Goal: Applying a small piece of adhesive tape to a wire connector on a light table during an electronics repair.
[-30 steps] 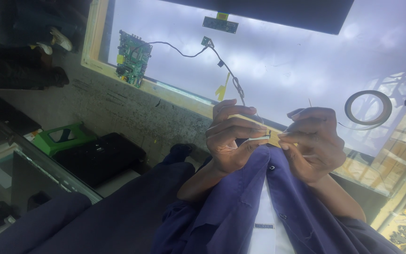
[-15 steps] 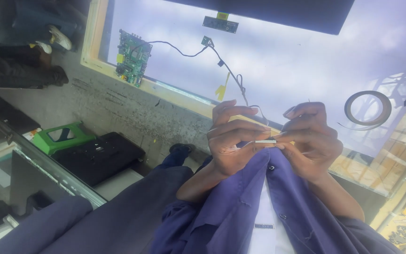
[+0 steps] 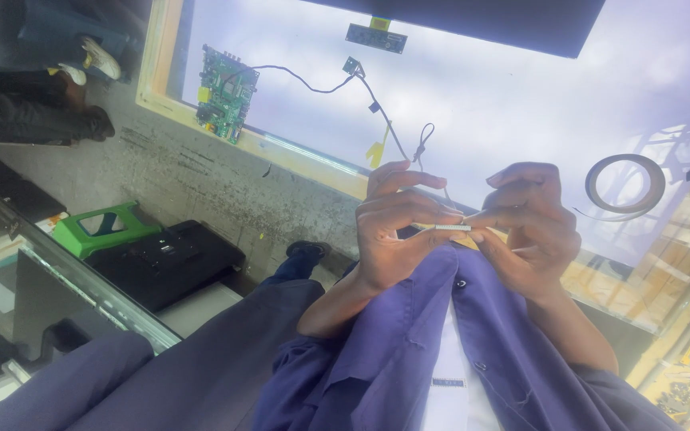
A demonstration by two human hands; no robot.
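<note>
The person's left hand and right hand meet just above the open collar of a blue-violet work shirt, both pinching a small flat white connector strip between fingertips. Beyond the hands lies a pale glossy counter edged in light wood. On it, far from the hands, sits a green circuit board, with a thin black cable running from it towards the hands. A roll of dark tape lies on the counter just past the right hand.

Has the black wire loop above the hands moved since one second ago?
Yes. The black wire loop has risen, now standing above the wooden table edge.
</note>
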